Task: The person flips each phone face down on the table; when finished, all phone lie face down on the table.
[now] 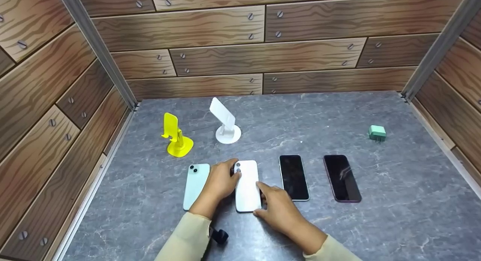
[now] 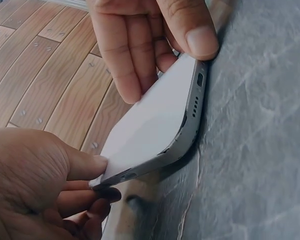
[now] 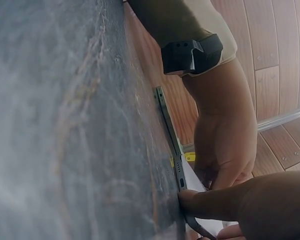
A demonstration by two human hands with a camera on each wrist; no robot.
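Observation:
A white smartphone [image 1: 247,195] lies back up in the middle of the head view, its camera lenses at the far left corner. My left hand [image 1: 221,181] pinches its left edge near the lenses, thumb on the back and fingers curled under, as the left wrist view shows. With thumb at the near end and forefinger along the right side, my right hand [image 1: 280,207] grips the same phone. The phone's charging port and speaker holes [image 2: 195,107] show in the left wrist view. A mint-green phone [image 1: 193,191] lies back up beside my left wrist, partly covered by it.
Two phones lie screen up on the right, a black-screened phone [image 1: 294,177] and a red-edged phone [image 1: 342,178]. Behind stand a yellow phone stand [image 1: 179,146] and a white phone stand [image 1: 228,133]. A green charger-like block [image 1: 377,133] sits far right. Wood-patterned walls [image 1: 210,28] enclose the table.

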